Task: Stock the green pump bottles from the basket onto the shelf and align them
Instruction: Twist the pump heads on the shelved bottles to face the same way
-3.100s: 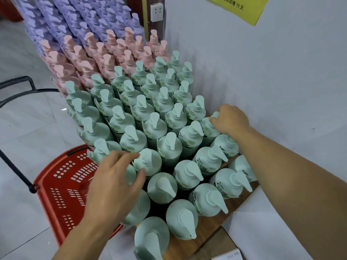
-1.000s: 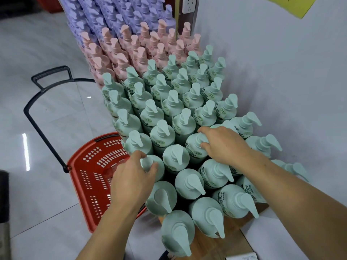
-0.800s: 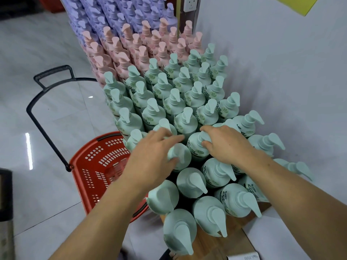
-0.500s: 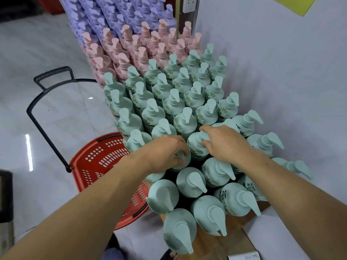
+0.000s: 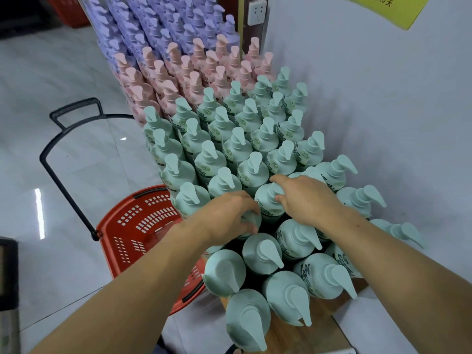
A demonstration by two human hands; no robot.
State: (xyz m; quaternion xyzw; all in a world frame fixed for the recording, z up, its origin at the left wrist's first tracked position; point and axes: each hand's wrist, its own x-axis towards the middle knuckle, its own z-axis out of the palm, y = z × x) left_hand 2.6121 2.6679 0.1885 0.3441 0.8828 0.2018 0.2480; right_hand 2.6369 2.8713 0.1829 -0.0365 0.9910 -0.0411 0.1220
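The left hand (image 5: pixel 227 215) closes over a mostly hidden pale green plastic pump bottle (image 5: pixel 251 221); the right hand (image 5: pixel 306 200) clasps another's pump (image 5: pixel 270 200); the red perforated plastic basket (image 5: pixel 135 226) shows nothing inside

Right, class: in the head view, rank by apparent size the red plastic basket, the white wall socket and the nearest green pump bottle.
1. Red plastic basket, though partly hidden.
2. Nearest green pump bottle; nearness to the camera enlarges it.
3. White wall socket, far away, clearly smallest.
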